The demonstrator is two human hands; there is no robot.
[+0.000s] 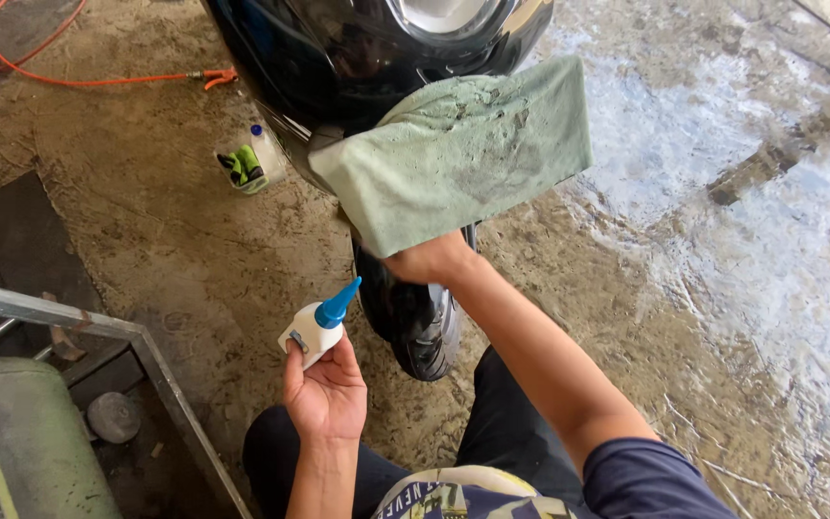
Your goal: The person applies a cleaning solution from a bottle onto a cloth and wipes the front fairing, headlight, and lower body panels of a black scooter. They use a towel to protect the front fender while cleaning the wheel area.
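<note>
Head view: the right hand (431,259) pinches a green cloth (453,149) against the black scooter (338,58) above its front tyre (415,322); the left hand (324,389) grips a white bottle (311,332), blue nozzle up. Wiping probably goes best flat, firm, overlapping

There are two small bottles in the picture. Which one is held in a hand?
The white bottle with the blue nozzle, held in the left hand. The other bottle stands on the ground beside the scooter.
</note>
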